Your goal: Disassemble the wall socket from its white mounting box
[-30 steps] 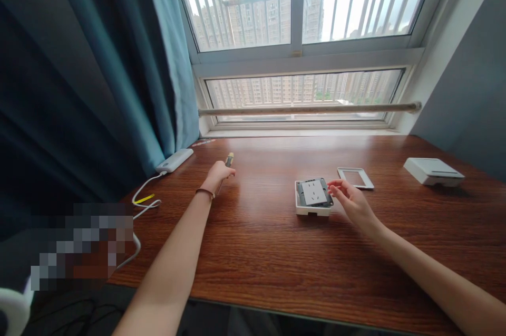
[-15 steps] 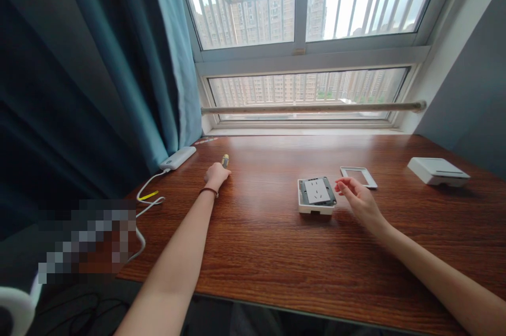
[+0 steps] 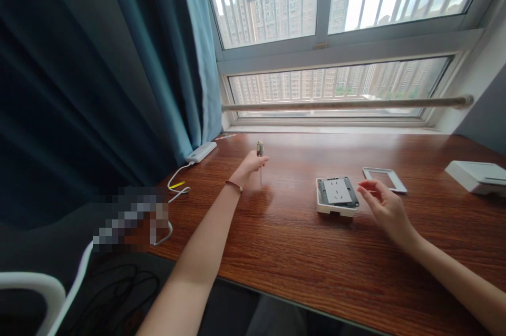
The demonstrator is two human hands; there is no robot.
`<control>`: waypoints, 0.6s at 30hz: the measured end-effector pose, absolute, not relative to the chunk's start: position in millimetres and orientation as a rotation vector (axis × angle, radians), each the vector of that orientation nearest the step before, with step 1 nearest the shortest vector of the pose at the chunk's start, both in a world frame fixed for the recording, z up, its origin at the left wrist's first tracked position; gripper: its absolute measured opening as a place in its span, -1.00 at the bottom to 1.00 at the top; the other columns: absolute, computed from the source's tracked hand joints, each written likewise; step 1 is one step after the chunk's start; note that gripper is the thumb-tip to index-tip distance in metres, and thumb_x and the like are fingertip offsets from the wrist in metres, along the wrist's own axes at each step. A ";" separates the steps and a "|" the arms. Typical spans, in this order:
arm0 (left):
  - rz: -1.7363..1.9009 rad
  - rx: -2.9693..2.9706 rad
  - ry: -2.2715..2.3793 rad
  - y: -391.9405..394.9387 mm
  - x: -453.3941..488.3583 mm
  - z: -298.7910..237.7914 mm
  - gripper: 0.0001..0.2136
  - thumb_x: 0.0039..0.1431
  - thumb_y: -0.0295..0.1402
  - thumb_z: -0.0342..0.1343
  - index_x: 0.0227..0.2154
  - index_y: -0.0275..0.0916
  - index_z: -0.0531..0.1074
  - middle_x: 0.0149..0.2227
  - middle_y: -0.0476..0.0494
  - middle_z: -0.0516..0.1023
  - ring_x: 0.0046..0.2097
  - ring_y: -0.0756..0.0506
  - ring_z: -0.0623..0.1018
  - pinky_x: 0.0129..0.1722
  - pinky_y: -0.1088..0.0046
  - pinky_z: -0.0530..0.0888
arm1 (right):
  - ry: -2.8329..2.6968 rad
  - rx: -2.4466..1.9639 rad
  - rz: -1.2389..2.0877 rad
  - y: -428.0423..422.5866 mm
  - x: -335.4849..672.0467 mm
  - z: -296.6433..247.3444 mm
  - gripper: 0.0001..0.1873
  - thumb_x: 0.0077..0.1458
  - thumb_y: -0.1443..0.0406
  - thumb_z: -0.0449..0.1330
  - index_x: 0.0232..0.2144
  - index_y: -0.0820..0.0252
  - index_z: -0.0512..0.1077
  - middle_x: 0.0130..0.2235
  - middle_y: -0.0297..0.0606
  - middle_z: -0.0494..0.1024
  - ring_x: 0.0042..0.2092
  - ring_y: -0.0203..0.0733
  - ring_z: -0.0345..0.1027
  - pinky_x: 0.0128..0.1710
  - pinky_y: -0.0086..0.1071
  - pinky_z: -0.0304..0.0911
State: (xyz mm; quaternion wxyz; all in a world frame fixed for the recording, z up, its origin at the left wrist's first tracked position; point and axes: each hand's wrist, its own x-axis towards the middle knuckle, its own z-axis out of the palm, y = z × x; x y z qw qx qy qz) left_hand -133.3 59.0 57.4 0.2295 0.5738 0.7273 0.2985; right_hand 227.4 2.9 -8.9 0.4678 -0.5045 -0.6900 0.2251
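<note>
A screwdriver (image 3: 260, 149) is gripped in my left hand (image 3: 250, 163), its yellow-and-dark handle up and its thin shaft pointing down over the table. My right hand (image 3: 381, 203) is just to the right of a wall socket (image 3: 337, 191), thumb and fingertips pinched together. Whatever sits between those fingertips, if anything, is too small to name. The socket has a white face and dark surround, seated in a white back box (image 3: 336, 211) on the table. Behind my right hand lies a white rectangular cover frame (image 3: 398, 185), partly overlapped by the fingers.
A white box-shaped item (image 3: 478, 175) stands at the right on the wooden table (image 3: 284, 251). At the left are a white power bank-like block (image 3: 201, 152) with a white cable (image 3: 179, 170) and a yellow strip (image 3: 176, 184). A blue curtain (image 3: 193, 51) hangs beside the window.
My left hand has raised the screwdriver and brought it shaft-down, toward the socket. My right hand stays beside the socket, fingers still pinched. The view has turned a little left.
</note>
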 end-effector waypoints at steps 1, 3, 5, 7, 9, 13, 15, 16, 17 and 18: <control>0.826 1.613 1.873 54.5 -117.8 60.2 -0.75 0.05 -0.30 0.04 -0.29 -0.39 0.43 -0.39 -0.22 0.49 -0.44 0.00 0.46 -0.44 0.51 0.35 | -1.712 -1.241 0.508 0.5 226.6 -7.2 -0.69 0.07 0.06 0.07 -0.30 0.18 0.35 -0.28 -0.19 0.47 -0.31 -0.15 0.36 -0.33 -0.32 0.26; 0.830 1.663 1.652 41.2 -82.6 62.3 -0.73 0.00 -0.34 0.10 -0.21 -0.34 0.41 -0.38 -0.15 0.48 -0.50 0.09 0.40 -0.46 0.57 0.33 | -1.761 -1.221 0.456 -5.3 225.0 -2.7 -0.72 0.09 0.09 0.07 -0.31 0.18 0.37 -0.31 -0.21 0.48 -0.34 -0.16 0.34 -0.39 -0.34 0.23; 0.849 1.694 1.253 23.0 -46.2 59.0 -0.66 -0.01 -0.30 0.13 -0.15 -0.35 0.38 -0.38 -0.14 0.46 -0.53 0.11 0.34 -0.53 0.58 0.27 | -1.819 -1.148 0.483 -11.6 223.3 2.2 -0.73 0.10 0.12 0.06 -0.30 0.19 0.38 -0.34 -0.22 0.48 -0.36 -0.18 0.33 -0.39 -0.36 0.21; 0.923 1.703 0.922 2.8 -14.6 51.8 -0.64 -0.04 -0.26 0.16 -0.18 -0.37 0.39 -0.35 -0.16 0.45 -0.48 0.08 0.36 -0.53 0.57 0.26 | -1.870 -1.035 0.583 -17.6 221.7 6.0 -0.74 0.12 0.14 0.05 -0.28 0.20 0.39 -0.36 -0.23 0.47 -0.37 -0.21 0.33 -0.39 -0.37 0.22; 0.877 1.833 0.828 -16.0 7.5 43.9 -0.68 -0.06 -0.24 0.20 -0.26 -0.34 0.44 -0.42 -0.10 0.45 -0.49 0.08 0.32 -0.51 0.56 0.26 | -1.902 -0.911 0.712 -23.1 220.1 7.7 -0.75 0.12 0.15 0.05 -0.30 0.20 0.39 -0.44 -0.28 0.43 -0.43 -0.25 0.29 -0.44 -0.41 0.19; 0.824 2.097 0.819 -41.3 22.9 37.3 -0.74 -0.02 -0.26 0.18 -0.27 -0.29 0.47 -0.51 -0.01 0.42 -0.52 0.10 0.26 -0.51 0.59 0.24 | -1.777 -0.798 1.049 -32.8 215.7 4.9 -0.77 0.08 0.17 0.11 -0.30 0.20 0.41 -0.55 -0.37 0.34 -0.57 -0.36 0.14 -0.61 -0.49 0.05; 0.815 2.190 0.795 -47.1 22.3 38.0 -0.74 0.03 -0.27 0.14 -0.24 -0.30 0.47 -0.48 -0.04 0.45 -0.48 0.08 0.33 -0.46 0.60 0.27 | -1.634 -0.813 1.236 -37.0 213.2 3.7 -0.75 0.05 0.18 0.16 -0.25 0.20 0.41 -0.54 -0.36 0.36 -0.59 -0.39 0.13 -0.64 -0.51 0.03; 0.808 2.231 0.790 -48.3 21.3 38.3 -0.73 0.04 -0.26 0.14 -0.23 -0.30 0.47 -0.46 -0.05 0.47 -0.46 0.07 0.36 -0.45 0.60 0.28 | -1.561 -0.823 1.315 -38.6 212.2 3.9 -0.75 0.02 0.18 0.19 -0.26 0.20 0.42 -0.53 -0.35 0.38 -0.58 -0.40 0.13 -0.64 -0.52 0.03; 0.804 2.264 0.786 -48.5 20.3 38.4 -0.72 0.04 -0.24 0.14 -0.22 -0.30 0.47 -0.44 -0.06 0.48 -0.45 0.06 0.37 -0.44 0.60 0.29 | -1.493 -0.829 1.380 -39.7 211.6 4.9 -0.75 0.00 0.18 0.21 -0.29 0.21 0.44 -0.52 -0.34 0.39 -0.58 -0.41 0.14 -0.64 -0.53 0.04; 0.816 2.282 0.785 -47.6 19.3 38.3 -0.70 0.04 -0.22 0.14 -0.21 -0.30 0.47 -0.43 -0.07 0.50 -0.46 0.06 0.38 -0.44 0.60 0.30 | -1.421 -0.832 1.427 -40.1 211.5 6.5 -0.75 -0.03 0.18 0.24 -0.32 0.22 0.46 -0.52 -0.33 0.40 -0.58 -0.42 0.14 -0.64 -0.54 0.05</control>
